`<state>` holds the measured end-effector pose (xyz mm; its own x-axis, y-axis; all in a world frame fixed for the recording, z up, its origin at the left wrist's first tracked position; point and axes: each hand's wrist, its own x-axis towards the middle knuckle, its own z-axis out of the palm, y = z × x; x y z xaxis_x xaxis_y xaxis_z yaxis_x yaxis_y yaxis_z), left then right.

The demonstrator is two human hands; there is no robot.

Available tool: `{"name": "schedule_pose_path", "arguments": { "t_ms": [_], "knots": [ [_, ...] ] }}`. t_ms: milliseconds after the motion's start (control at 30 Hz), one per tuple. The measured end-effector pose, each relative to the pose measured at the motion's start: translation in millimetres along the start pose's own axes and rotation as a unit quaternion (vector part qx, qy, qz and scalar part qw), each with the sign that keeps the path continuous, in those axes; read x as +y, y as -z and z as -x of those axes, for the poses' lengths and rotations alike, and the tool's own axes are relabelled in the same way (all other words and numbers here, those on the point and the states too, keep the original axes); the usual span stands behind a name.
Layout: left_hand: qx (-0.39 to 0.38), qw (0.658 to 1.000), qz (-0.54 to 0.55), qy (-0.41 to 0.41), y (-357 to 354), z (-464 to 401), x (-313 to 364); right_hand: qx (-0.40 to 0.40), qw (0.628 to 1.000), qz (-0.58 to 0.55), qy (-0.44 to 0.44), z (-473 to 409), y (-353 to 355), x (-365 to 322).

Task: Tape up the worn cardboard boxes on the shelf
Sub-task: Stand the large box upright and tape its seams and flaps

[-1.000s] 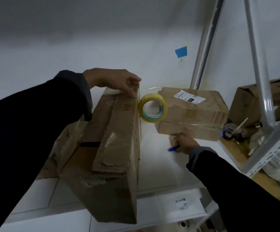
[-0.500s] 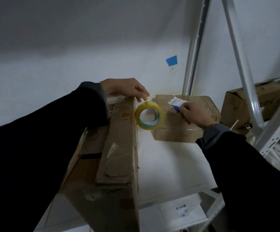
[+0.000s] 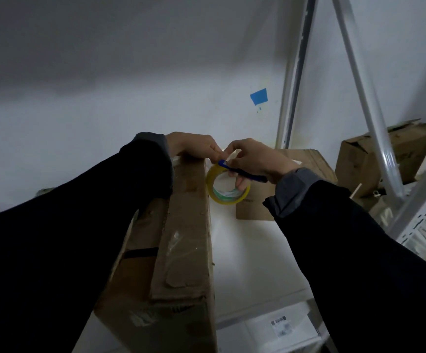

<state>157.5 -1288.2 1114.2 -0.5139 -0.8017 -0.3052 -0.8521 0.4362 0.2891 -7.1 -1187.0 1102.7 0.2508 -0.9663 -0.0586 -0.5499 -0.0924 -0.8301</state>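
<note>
Left hand presses its fingers on the far top edge of the box, seemingly pinning the tape end; right hand grips a blue cutter, a finger hooked through the roll; roll hangs just beside the box's far right edge, over the shelf. Step judged: severing the tape. Keep the strip taut, cut close to the roll, blade away from the left fingers, then smooth the end down. Box's long axis runs from viewer toward the wall; roll's hole faces the viewer.

Both arms reach forward, left hand and right hand curled, fingertips almost meeting.
</note>
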Motion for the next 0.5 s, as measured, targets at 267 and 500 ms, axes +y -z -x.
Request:
{"name": "schedule_pose_path", "arguments": {
  "t_ms": [267,500],
  "knots": [
    [-0.028,0.999,0.013,0.041,3,-11,1,0.026,0.996,0.081,0.013,-15,-9,-7],
    [-0.03,0.997,0.035,0.056,3,-11,-2,0.023,0.996,0.088,0.017,-22,-9,-7]
  ]
}}
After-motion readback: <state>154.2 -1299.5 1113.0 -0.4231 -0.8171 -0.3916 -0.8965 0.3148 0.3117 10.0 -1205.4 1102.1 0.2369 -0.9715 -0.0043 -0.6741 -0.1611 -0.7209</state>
